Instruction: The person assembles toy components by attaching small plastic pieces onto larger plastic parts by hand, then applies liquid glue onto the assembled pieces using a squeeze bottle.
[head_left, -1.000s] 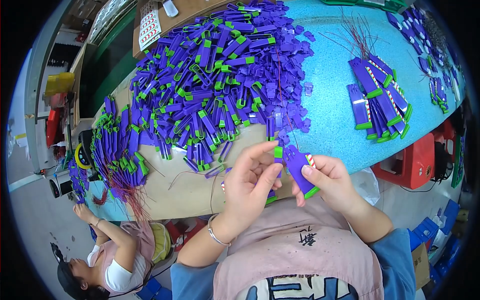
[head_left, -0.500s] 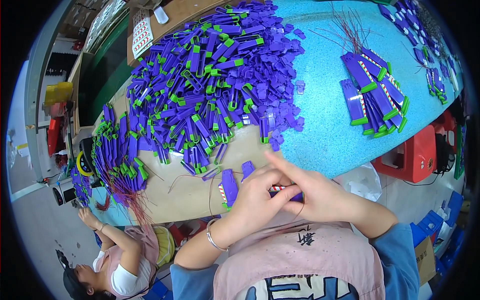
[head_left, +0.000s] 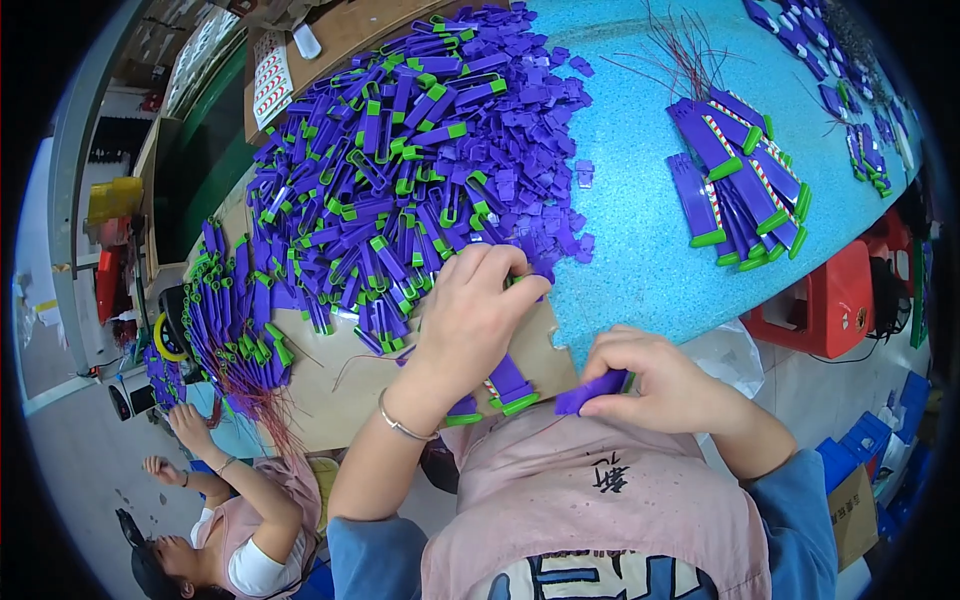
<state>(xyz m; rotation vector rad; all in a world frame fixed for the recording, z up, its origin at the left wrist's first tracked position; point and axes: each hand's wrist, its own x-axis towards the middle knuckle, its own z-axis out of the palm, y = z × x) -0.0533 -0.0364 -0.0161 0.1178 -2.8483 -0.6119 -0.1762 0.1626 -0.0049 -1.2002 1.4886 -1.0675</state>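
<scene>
"Across the frame, what carries everything?"

"A desk (head_left: 640,260), blue toward the right and brown nearer the lower middle. Over its upper left and centre spreads a pile (head_left: 370,200) of purple and green parts, loose rather than in a container."

"Any containers, then?"

"Some, at the lower right: blue boxes (head_left: 855,440) and a cardboard box (head_left: 850,525). I can't make out what they hold."

"What has just changed?"

"The left hand (head_left: 470,305) and right hand (head_left: 640,380) have parted; half a second ago they met at the lower middle. The left is now at the pile's near edge, fingers curled, thumb close to them. Whether it has hold of anything, I can't tell."

"And the right?"

"Closed, thumb against fingers, around a purple piece (head_left: 597,390), right of the lower middle, at the desk's near edge."

"Meaning what?"

"The work looks divided, I'd judge: one hand minds the piece, the other is among the parts."

"Anything smaller?"

"A striped strip (head_left: 491,388), on a green-ended piece (head_left: 514,384) lying between the hands."
</scene>
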